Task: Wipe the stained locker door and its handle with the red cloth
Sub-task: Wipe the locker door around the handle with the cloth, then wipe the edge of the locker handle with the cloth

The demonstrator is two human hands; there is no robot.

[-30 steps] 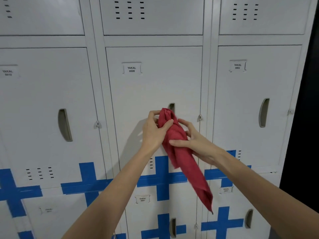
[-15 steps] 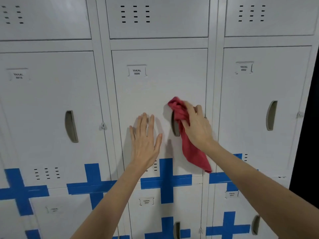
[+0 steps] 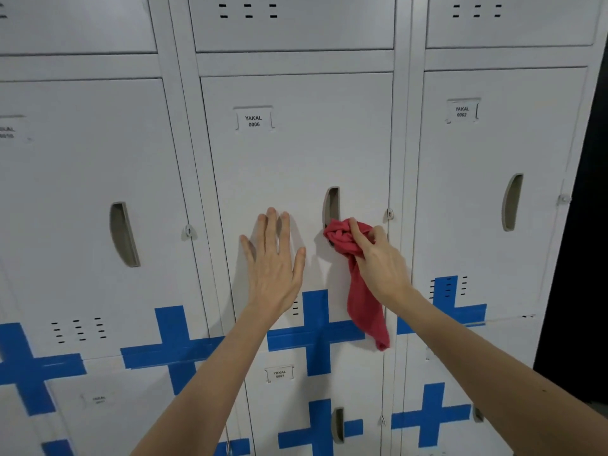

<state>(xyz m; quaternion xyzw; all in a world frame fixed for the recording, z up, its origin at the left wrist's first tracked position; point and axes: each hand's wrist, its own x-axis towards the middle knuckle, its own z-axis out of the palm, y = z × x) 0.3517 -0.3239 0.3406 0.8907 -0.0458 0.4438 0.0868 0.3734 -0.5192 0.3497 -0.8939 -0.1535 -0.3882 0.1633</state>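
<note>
My left hand (image 3: pixel 273 258) lies flat, palm down, fingers spread apart, on the pale grey metal locker door (image 3: pixel 296 166); it holds nothing. My right hand (image 3: pixel 378 258) is closed around the bunched upper end of the crumpled red cloth (image 3: pixel 358 284), thumb and fingers pinching the wad. The wad is pressed against the lower end of the recessed grey vertical handle (image 3: pixel 331 205), which sits just above and slightly left of my right hand; the handle's upper part is uncovered. The rest of the cloth hangs loose below my right wrist, its tail ending over the blue tape cross (image 3: pixel 316 334) at the door's bottom edge. The two hands are apart, left hand just left of the handle, a strip of bare door between them. Well above my left hand is a white label reading YAKAL 0006 (image 3: pixel 253 121). A small lock tab (image 3: pixel 389 213) sits just right of the handle, above my right hand. I cannot make out any stain on the door from this view.
</note>
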